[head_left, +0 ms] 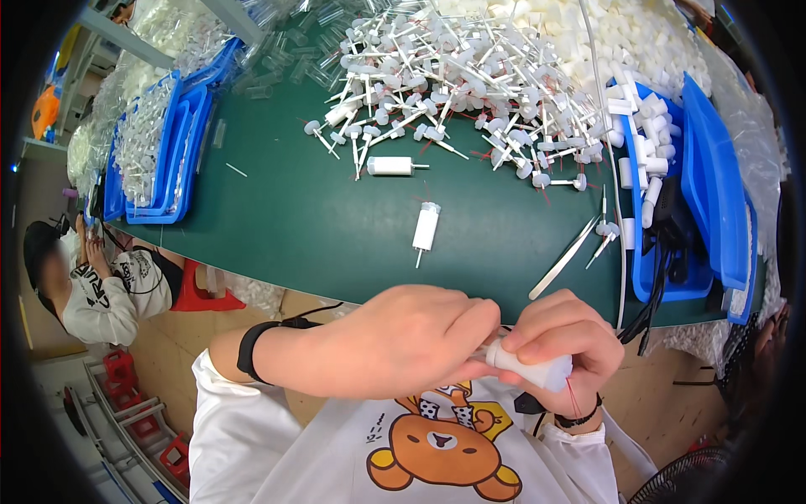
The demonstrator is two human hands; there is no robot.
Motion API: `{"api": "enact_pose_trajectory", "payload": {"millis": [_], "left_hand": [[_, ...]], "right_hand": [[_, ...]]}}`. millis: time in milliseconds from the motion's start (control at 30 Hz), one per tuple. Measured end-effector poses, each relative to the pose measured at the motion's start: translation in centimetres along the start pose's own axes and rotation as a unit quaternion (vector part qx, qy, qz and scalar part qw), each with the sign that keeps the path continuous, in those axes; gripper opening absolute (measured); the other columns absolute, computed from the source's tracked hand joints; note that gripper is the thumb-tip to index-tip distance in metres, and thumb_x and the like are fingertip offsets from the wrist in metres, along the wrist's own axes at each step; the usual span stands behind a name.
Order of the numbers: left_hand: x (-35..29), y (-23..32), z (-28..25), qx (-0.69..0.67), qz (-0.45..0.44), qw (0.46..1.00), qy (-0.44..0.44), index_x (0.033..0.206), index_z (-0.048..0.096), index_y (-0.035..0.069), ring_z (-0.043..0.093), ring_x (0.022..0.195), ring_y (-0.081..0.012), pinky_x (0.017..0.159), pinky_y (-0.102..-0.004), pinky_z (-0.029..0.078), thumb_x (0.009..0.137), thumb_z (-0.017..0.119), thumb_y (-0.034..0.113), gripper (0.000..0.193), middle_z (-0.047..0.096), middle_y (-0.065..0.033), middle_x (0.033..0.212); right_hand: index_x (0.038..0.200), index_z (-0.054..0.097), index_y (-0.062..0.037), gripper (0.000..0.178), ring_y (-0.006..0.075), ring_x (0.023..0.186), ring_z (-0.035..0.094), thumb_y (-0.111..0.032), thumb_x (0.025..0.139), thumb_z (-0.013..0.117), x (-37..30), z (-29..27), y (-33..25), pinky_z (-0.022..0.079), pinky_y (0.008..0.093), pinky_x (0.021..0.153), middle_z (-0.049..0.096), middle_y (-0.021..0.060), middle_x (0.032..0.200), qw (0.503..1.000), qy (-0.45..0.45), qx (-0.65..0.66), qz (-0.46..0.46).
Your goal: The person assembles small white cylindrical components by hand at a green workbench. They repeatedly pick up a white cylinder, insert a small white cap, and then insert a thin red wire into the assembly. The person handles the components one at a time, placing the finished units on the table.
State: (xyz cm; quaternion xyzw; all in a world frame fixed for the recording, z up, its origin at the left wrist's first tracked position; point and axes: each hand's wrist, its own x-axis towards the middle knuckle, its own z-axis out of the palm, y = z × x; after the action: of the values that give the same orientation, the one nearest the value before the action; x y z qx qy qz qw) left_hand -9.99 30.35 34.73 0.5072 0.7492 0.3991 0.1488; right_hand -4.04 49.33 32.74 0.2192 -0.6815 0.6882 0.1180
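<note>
Close to my body, past the table's near edge, my right hand (579, 336) wraps around a white plastic cylinder (531, 370). Red thread hangs from the cylinder's translucent end. My left hand (428, 332) is closed at the cylinder's other end, its fingertips pinching there; what exactly lies between them is mostly hidden. On the green table ahead lie two similar white cylinders with thin stems, one tilted upright (426, 227) and one sideways (391, 165). Metal tweezers (562, 259) rest beyond my right hand, beside a few loose stemmed parts (604, 231).
A large heap of white stemmed parts with greyish discs (453, 80) covers the far table. Blue bins stand right (712, 197) and left (195, 139). Clear tubes (315, 42) lie at the back left. A cable (622, 269) crosses the right side. Another person (109, 290) sits left.
</note>
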Motion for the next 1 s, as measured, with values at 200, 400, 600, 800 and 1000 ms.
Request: {"api": "enact_pose_trajectory", "payload": {"millis": [200, 400, 600, 800, 1000], "left_hand": [[-0.4, -0.3, 0.9, -0.072, -0.015, 0.997, -0.029, 0.088, 0.047, 0.000, 0.053, 0.058, -0.0275, 0.049, -0.0349, 0.042, 0.082, 0.065, 0.026, 0.032, 0.050, -0.0100, 0.067], [0.3, -0.2, -0.5, -0.344, -0.178, 0.891, -0.236, 0.102, 0.047, -0.002, 0.056, 0.061, -0.0158, 0.051, -0.0293, 0.041, 0.091, 0.055, 0.022, 0.028, 0.054, -0.0071, 0.069], [-0.3, 0.3, 0.9, -0.650, -0.221, 0.675, -0.268, 0.086, 0.044, 0.000, 0.047, 0.050, -0.0095, 0.049, -0.0247, 0.038, 0.094, 0.047, 0.032, 0.033, 0.047, -0.0025, 0.059], [-0.1, 0.9, 1.0, -0.325, -0.208, 0.918, -0.092, 0.086, 0.044, 0.001, 0.051, 0.049, -0.0182, 0.047, -0.0279, 0.041, 0.092, 0.051, 0.029, 0.029, 0.049, -0.0069, 0.056], [-0.3, 1.3, 0.9, -0.331, -0.194, 0.916, -0.117, 0.086, 0.044, 0.000, 0.052, 0.052, -0.0167, 0.046, -0.0291, 0.037, 0.091, 0.053, 0.026, 0.028, 0.049, -0.0055, 0.059]], "right_hand": [[0.086, 0.064, -0.0012, 0.028, 0.0201, 0.071, 0.059, -0.003, 0.062, 0.078, -0.2, -0.4, 2.0, 0.045, 0.0294, 0.063, 0.065, 0.0092, 0.086, 0.999, -0.017, 0.022, -0.032], [0.088, 0.062, 0.0021, 0.031, 0.0204, 0.071, 0.060, -0.004, 0.063, 0.080, 0.0, 0.0, 0.7, 0.048, 0.0317, 0.065, 0.064, 0.0113, 0.083, 0.990, 0.009, 0.091, 0.109], [0.088, 0.061, 0.0030, 0.034, 0.0191, 0.070, 0.059, -0.005, 0.063, 0.081, 0.1, 0.0, 1.5, 0.046, 0.0301, 0.062, 0.063, 0.0121, 0.083, 0.988, -0.011, 0.150, 0.020], [0.089, 0.062, 0.0026, 0.032, 0.0162, 0.071, 0.055, 0.000, 0.062, 0.079, -0.3, 0.2, 0.8, 0.043, 0.0272, 0.064, 0.062, 0.0109, 0.083, 0.989, 0.033, 0.088, 0.115], [0.087, 0.064, -0.0011, 0.027, 0.0175, 0.087, 0.051, -0.004, 0.064, 0.079, -0.4, -0.2, 1.3, 0.040, 0.0292, 0.076, 0.058, 0.0114, 0.093, 0.960, -0.012, 0.217, 0.175]]}}
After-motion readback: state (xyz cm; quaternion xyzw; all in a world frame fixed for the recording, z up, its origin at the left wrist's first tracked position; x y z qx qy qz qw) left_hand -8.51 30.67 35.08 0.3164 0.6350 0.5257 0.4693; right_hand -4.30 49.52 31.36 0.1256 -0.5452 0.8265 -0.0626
